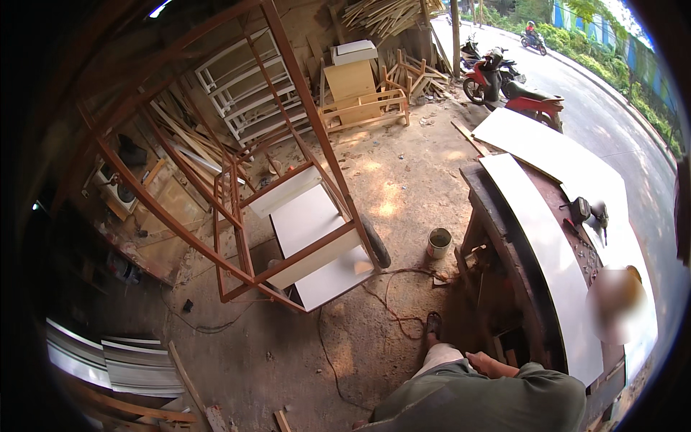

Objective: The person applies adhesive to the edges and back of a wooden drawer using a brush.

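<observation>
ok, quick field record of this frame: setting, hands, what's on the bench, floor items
setting: open workshop with dirt floor, road alongside
hands: neither hand clearly in view; a forearm shows at the lower edge beside the workbench
bench: long white panel, power drill
floor: red-brown metal frame holding white boards, small bucket, loose cable
background: parked motorbikes, wood offcuts

Person in work clothes, seen from above

Olive-green short-sleeved shirt [489,399], pale grey trousers [440,358], dark open sandal [432,323] on one foot.
</observation>
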Action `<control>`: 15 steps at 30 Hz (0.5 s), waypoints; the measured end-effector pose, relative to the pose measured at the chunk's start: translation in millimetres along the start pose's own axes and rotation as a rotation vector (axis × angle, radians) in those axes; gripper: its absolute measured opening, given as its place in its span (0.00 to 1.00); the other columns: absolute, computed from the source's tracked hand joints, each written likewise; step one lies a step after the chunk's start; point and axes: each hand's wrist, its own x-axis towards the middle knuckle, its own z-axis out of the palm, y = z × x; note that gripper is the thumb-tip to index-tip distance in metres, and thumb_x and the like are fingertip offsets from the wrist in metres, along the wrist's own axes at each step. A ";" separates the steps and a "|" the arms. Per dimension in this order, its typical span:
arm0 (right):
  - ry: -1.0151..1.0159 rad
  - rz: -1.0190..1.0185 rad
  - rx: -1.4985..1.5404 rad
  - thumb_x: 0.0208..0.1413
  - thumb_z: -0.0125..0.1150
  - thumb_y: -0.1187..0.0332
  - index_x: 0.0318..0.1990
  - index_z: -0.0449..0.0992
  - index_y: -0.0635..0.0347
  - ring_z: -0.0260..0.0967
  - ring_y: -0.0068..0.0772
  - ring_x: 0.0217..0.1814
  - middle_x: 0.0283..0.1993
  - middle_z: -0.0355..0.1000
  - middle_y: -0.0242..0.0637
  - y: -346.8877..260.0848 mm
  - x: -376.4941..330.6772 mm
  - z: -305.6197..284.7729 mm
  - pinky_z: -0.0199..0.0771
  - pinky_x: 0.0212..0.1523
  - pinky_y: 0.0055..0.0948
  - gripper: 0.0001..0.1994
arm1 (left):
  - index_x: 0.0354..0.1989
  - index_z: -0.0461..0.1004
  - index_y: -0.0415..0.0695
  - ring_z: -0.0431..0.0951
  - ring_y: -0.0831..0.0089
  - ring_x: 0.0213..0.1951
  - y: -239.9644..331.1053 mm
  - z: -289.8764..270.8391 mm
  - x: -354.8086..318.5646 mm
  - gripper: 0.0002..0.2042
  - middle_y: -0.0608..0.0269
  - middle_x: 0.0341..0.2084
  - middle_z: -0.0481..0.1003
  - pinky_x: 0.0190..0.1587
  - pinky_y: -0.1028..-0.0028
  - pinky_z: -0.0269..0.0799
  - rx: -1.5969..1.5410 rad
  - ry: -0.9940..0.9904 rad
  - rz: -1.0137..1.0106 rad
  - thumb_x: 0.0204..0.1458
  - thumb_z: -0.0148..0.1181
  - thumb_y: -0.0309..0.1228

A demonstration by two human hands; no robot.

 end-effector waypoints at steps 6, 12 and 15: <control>-0.149 -0.412 -0.836 0.62 0.55 0.37 0.50 0.84 0.60 0.79 0.43 0.50 0.48 0.80 0.51 -196.0 52.3 -32.0 0.76 0.50 0.36 0.32 | 0.41 0.79 0.42 0.72 0.75 0.26 165.9 49.8 38.0 0.19 0.67 0.24 0.76 0.31 0.72 0.67 0.202 -0.041 0.122 0.61 0.63 0.49; -0.190 -0.573 -0.393 0.62 0.59 0.46 0.47 0.82 0.63 0.77 0.36 0.37 0.34 0.80 0.44 -330.7 38.3 -112.2 0.74 0.36 0.39 0.25 | 0.43 0.78 0.39 0.79 0.71 0.30 392.2 170.1 58.2 0.22 0.61 0.33 0.80 0.34 0.70 0.73 0.339 -0.088 0.381 0.60 0.62 0.50; -0.224 -0.465 -0.372 0.61 0.61 0.45 0.49 0.80 0.63 0.71 0.27 0.32 0.30 0.74 0.37 -342.3 48.3 -140.4 0.70 0.30 0.31 0.27 | 0.46 0.80 0.40 0.81 0.68 0.31 490.0 227.3 48.9 0.22 0.58 0.37 0.82 0.35 0.67 0.74 0.421 -0.142 0.585 0.60 0.63 0.50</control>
